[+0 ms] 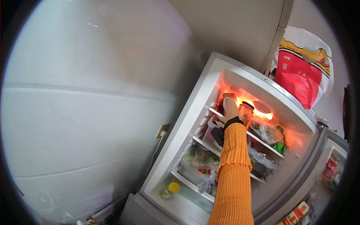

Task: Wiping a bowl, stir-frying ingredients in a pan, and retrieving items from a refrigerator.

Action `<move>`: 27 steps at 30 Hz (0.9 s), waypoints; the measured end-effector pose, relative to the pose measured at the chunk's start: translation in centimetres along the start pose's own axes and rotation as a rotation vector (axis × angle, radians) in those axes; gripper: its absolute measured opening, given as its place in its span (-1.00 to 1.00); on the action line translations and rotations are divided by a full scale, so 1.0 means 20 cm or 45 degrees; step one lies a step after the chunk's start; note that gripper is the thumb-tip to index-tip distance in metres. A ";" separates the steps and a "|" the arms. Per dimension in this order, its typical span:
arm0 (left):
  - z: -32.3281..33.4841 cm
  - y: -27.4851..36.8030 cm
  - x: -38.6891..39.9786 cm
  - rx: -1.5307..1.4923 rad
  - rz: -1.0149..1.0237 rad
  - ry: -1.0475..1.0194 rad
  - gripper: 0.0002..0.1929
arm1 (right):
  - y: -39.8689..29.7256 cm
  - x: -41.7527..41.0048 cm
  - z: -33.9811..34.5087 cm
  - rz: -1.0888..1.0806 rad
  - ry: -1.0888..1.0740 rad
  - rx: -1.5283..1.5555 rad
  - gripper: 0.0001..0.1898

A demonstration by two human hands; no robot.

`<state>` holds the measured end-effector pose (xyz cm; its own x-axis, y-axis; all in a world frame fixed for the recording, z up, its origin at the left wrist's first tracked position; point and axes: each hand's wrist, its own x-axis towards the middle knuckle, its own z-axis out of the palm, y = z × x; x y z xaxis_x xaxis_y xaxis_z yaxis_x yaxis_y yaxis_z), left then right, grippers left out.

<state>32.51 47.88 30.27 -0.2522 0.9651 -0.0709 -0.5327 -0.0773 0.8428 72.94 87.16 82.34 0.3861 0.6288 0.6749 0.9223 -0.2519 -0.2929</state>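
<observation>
My right hand [230, 97] reaches to the back left of the top shelf inside an open refrigerator [177, 118]. Its fingers are bent away from view, beside a dark object [221, 108] and some whitish plastic; whether they grip anything is hidden. A black band with a small device [218, 136] circles the wrist, below it an orange knit sleeve [234, 180]. Just right of the hand stands a dark-lidded glass jar [246, 111]. A plastic-wrapped container [265, 130] and a green bag [279, 147] share that shelf. My left hand is out of view.
Lower shelves hold a vegetable bin [194, 171] and a bagged container [261, 161]. A yellow-lidded jar [170, 190] stands at the bottom. The open door [298, 180] carries jars and bottles at right. A red-and-white bag [302, 70] sits on top; a plugged-in socket [162, 131] is on the left wall.
</observation>
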 end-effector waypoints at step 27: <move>-0.07 0.07 -0.10 0.812 0.310 -0.177 -0.63 | -0.08 -0.21 -0.07 -0.187 0.130 -0.313 -0.51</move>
<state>31.15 45.45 30.79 -0.1758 0.9653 0.1931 0.1148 -0.1748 0.9779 69.82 84.01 80.97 0.2362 0.5978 0.7661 0.9394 -0.3422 -0.0226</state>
